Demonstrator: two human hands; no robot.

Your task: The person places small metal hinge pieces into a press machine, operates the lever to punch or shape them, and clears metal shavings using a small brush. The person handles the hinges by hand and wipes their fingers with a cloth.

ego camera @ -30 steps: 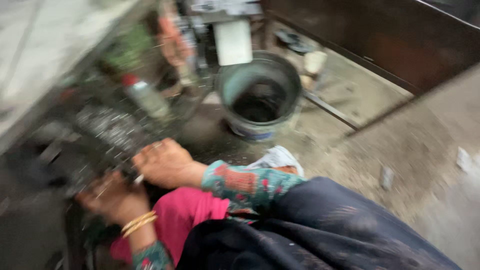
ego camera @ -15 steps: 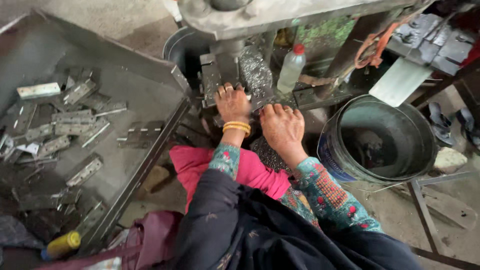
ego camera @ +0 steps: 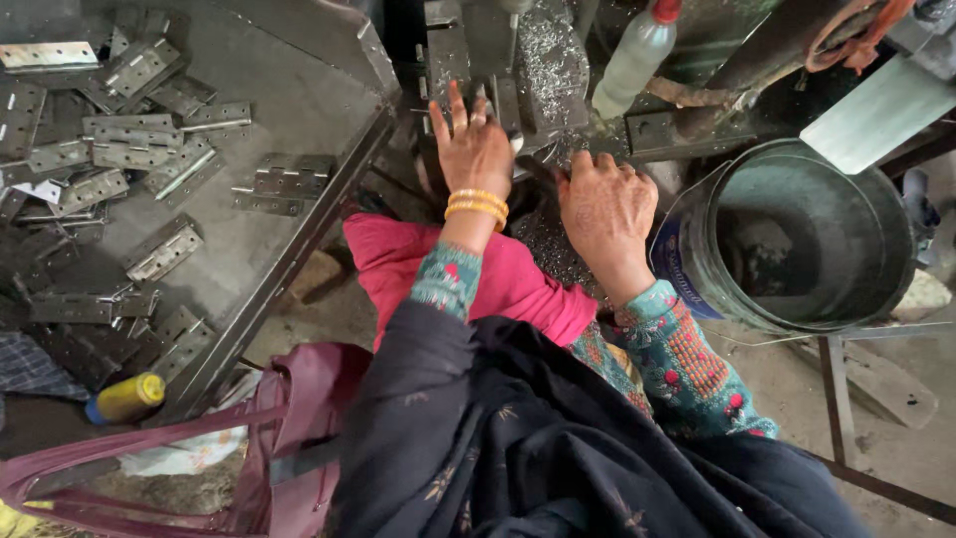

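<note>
Your left hand [ego camera: 476,149] lies flat with fingers spread wide on the metal machine bed [ego camera: 468,60], gripping nothing. Your right hand [ego camera: 604,211] rests palm-down just beside it, fingers loosely curled over shavings-covered metal [ego camera: 550,55]; you hold nothing that shows. A dark bucket [ego camera: 797,244] sits to your right; metal hinges [ego camera: 129,149] lie scattered in a tray [ego camera: 299,90] at left.

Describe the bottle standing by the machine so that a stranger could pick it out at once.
Start at the big dark bucket on the right. Up and left of it, beyond the right hand, a clear plastic bottle stands beside the machine. Its red cap sets it apart from the grey metal around it.
</note>
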